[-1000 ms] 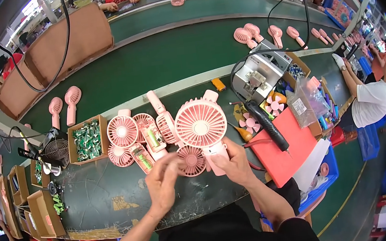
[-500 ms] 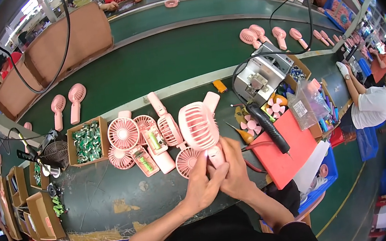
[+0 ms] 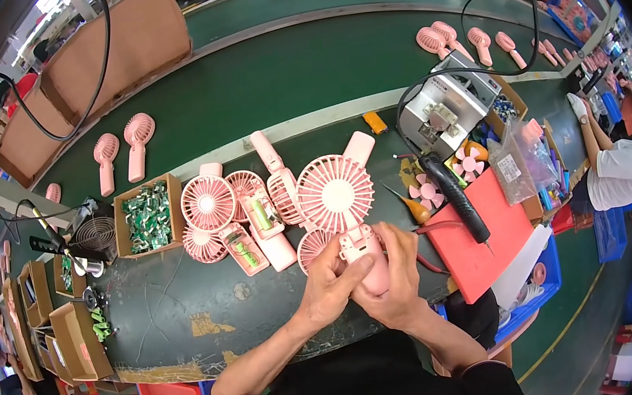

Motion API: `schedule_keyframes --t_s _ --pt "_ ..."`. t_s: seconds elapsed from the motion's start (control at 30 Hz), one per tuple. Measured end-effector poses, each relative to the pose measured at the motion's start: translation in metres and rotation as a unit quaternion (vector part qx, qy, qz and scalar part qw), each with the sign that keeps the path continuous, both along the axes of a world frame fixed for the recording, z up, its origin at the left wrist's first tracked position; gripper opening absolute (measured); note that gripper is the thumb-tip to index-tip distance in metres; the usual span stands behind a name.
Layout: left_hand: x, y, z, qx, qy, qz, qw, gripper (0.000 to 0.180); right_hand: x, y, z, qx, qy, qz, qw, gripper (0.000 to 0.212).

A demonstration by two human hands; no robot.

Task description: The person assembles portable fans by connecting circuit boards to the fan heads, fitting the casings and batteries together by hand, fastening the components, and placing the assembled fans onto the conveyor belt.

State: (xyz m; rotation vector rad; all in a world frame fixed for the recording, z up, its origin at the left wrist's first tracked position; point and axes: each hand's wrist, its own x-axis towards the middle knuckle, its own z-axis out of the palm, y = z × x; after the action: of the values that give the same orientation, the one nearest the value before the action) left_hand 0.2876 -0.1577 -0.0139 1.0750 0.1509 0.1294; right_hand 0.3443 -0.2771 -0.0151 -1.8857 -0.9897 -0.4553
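A pink handheld fan (image 3: 335,193) is held between my two hands, its round slatted head tipped away and its handle toward me. My left hand (image 3: 330,284) grips the handle's left side with the thumb across it. My right hand (image 3: 395,278) wraps round the right side. Small openings show at the handle's upper end. Just beyond lie several more pink fans (image 3: 208,203), heaped on the bench. Two open handle shells there show green cells inside, one being the nearer shell (image 3: 245,252). The held fan's head partly covers the fans behind it.
A carton of green circuit boards (image 3: 149,216) stands left of the fans. To the right are a black electric screwdriver (image 3: 454,200), a red pad (image 3: 486,236), a metal machine (image 3: 447,106) and pink fan blades (image 3: 428,195). Beyond runs a green conveyor (image 3: 270,77) carrying fans.
Both hands have turned the fan and drawn its handle slightly nearer. Its grille now faces up more squarely, and the handle's end shows. The whole view has shifted a little.
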Motion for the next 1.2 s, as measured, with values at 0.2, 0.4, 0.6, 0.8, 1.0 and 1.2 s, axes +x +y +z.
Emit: schedule_keyframes --t_s 0.2,0.4,0.6,0.8,1.0,1.2 --pt "0.0 0.003 -0.005 -0.096 -0.014 -0.021 0.995 0.042 0.0 0.003 0.004 0.003 -0.02 -0.004 1.0 0.076" --pt "-0.003 0.0 -0.005 -0.113 -0.002 0.013 0.993 0.04 -0.003 0.004 0.004 -0.003 -0.029 0.018 0.999 0.076" --pt "-0.001 -0.025 -0.001 0.2 0.072 0.089 0.973 0.03 -0.006 -0.015 -0.007 -0.089 0.005 -0.059 0.994 0.063" --pt "-0.008 -0.029 -0.001 0.414 -0.075 0.105 0.901 0.065 -0.003 -0.038 -0.001 0.062 0.391 0.016 0.918 0.031" --pt "-0.028 -0.009 -0.014 0.433 -0.131 0.112 0.885 0.046 0.005 -0.037 0.001 0.106 0.485 0.083 0.864 0.029" --pt "-0.041 -0.014 -0.045 0.447 -0.152 0.075 0.878 0.026 0.012 -0.028 -0.001 0.1 0.48 0.074 0.868 0.03"
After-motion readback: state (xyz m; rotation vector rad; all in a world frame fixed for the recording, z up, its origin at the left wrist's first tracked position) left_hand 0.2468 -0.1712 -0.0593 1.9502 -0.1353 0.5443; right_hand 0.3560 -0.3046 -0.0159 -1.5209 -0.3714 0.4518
